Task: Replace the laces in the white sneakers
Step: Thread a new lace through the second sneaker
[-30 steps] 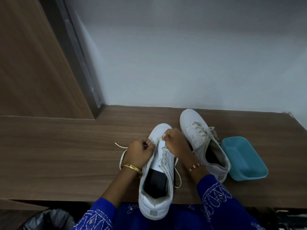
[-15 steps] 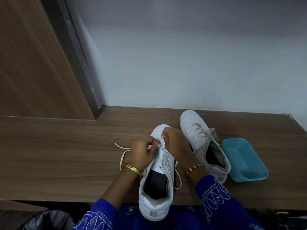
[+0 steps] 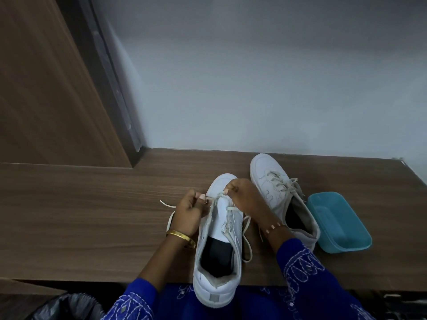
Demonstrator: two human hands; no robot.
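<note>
meanwhile both hands, left (image 3: 188,212) and right (image 3: 245,195), pinch the unbranded near sneaker's (image 3: 218,245) lace (image 3: 217,199).

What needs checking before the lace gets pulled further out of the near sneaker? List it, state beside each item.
1. Left hand pinches the lace at the toe-end eyelets: ok.
2. Right hand grips the lace on the other side: ok.
3. Near sneaker steady on the wooden table: not ok, its heel overhangs the near edge.
4. Loose lace end left of the left hand free of snags: ok, it lies bare on the table.
5. Second sneaker out of the way: ok, it stands apart, laced.
6. Teal tub ready for the old lace: cannot tell.
</note>
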